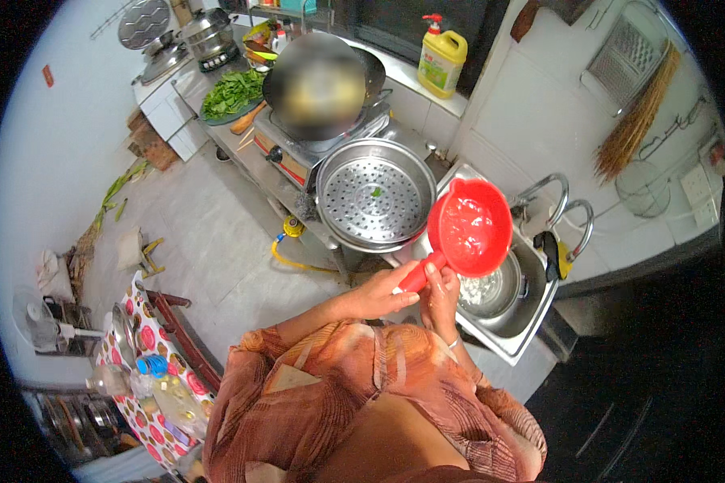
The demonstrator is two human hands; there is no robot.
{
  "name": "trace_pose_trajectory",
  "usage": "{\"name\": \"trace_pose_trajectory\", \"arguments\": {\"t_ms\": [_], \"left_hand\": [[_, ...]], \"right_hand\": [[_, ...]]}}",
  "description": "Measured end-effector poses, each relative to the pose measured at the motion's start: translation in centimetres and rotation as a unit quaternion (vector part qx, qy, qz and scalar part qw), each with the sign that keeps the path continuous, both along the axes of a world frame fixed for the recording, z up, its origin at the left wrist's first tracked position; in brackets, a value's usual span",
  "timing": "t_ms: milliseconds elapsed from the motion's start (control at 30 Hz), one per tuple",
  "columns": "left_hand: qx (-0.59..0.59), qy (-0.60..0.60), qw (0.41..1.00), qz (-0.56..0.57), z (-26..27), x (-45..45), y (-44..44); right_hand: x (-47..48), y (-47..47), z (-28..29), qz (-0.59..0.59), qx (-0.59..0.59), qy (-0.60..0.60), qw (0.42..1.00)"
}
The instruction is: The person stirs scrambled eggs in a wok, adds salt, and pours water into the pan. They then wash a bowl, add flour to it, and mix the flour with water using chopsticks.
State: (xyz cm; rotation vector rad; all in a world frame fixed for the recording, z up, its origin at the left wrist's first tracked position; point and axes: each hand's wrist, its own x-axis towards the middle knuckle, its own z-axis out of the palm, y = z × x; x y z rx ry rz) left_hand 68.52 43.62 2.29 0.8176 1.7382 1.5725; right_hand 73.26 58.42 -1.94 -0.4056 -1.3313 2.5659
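Note:
A red plastic water dipper [478,224] holds water that glints under the light. My left hand [382,292] is wrapped round its handle [420,275]. Below the bowl, my right hand [441,297] touches the handle where it joins, its thumb on top. Just left of the dipper stands a perforated steel steamer pan [371,202] with a scrap of green leaf [376,192] in it. Under the dipper, a steel pot [489,293] with water sits in the sink [534,314]; the dipper covers part of it.
A gas stove [287,145] carries a wok [373,72], partly blurred out. Leafy greens [232,93] lie on a plate beside it. Yellow detergent [441,63] stands on the sill. Two curved taps [559,193] rise by the sink. A yellow gas hose [296,261] hangs below the counter.

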Motion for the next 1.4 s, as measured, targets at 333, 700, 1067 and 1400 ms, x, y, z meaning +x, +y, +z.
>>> {"name": "trace_pose_trajectory", "arguments": {"t_ms": [333, 700, 1067, 1400], "left_hand": [[0.025, -0.155, 0.968, 0.196, -7.0, 0.4, -19.6], [0.049, -0.250, 0.886, 0.388, -13.8, 1.2, -28.4], [-0.077, -0.186, 0.911, 0.361, -11.6, -9.0, -28.2], [-0.108, -0.140, 0.931, 0.318, -10.4, -17.0, -24.5]], "right_hand": [[-0.2, -7.2, 1.4, -0.078, 0.241, -0.074, 0.965], [-3.1, -6.5, 2.7, -0.033, 0.241, -0.126, 0.962], [-7.2, -5.9, 1.9, -0.014, 0.261, -0.129, 0.957], [-8.4, -3.9, -0.1, 0.036, 0.172, -0.145, 0.974]]}}
